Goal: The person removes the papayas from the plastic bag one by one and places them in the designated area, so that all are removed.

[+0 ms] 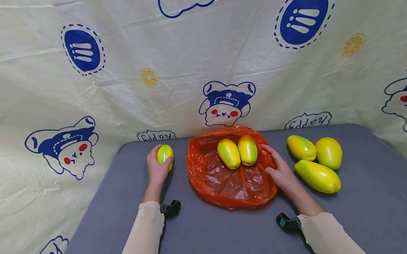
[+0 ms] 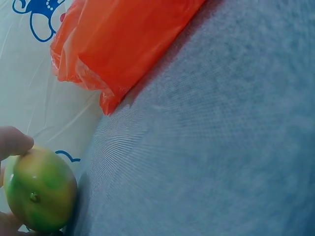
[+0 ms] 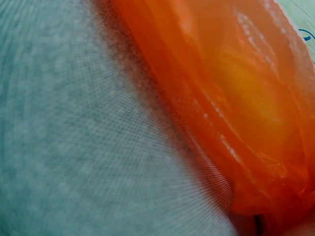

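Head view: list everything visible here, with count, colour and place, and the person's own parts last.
mangoes in bag: two, yellow-green, side by side in the open bag.
mangoes on table: three, yellow-green, clustered right of the bag.
mango in hand: one, green-yellow, left of the bag.
plastic bag: one, orange, table centre, mouth spread open.
table: one, grey cloth top.
backdrop sheet: one, cream with blue cartoon prints, behind the table.
wrist cameras: two, black, one at each wrist.
left hand: grips the lone mango.
right hand: touches the bag's right edge.
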Available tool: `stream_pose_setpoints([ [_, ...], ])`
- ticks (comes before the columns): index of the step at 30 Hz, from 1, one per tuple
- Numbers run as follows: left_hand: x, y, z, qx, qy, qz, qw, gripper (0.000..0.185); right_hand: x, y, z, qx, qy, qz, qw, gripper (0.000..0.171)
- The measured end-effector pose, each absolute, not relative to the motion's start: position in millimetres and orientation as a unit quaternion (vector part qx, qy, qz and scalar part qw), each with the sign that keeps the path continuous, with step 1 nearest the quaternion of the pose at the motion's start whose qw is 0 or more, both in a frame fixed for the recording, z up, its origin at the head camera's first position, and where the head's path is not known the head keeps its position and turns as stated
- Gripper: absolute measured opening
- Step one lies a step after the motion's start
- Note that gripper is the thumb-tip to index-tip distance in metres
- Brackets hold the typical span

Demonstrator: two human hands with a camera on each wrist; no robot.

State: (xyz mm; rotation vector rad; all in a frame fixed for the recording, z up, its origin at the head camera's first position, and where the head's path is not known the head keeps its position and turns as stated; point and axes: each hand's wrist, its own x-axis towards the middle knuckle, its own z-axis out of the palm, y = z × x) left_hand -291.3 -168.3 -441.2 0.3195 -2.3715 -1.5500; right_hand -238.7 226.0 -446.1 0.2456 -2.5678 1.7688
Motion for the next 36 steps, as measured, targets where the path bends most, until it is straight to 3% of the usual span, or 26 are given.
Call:
stream_pose_setpoints([
  [13,-291,-170,-440,0.113,-0.818,-0.545,0.146,0.070,-239,224,-446,0.080,-0.818,0.570,0.008,0.080],
  [23,-287,-163,-418,0.104,-0.839,-0.500,0.189,0.069,-241,226,-444,0.077,-0.819,0.568,-0.002,0.079],
  [36,-273,-135,-395,0.020,-0.860,-0.471,0.197,0.059,-238,226,-444,0.073,-0.807,0.587,-0.008,0.080],
])
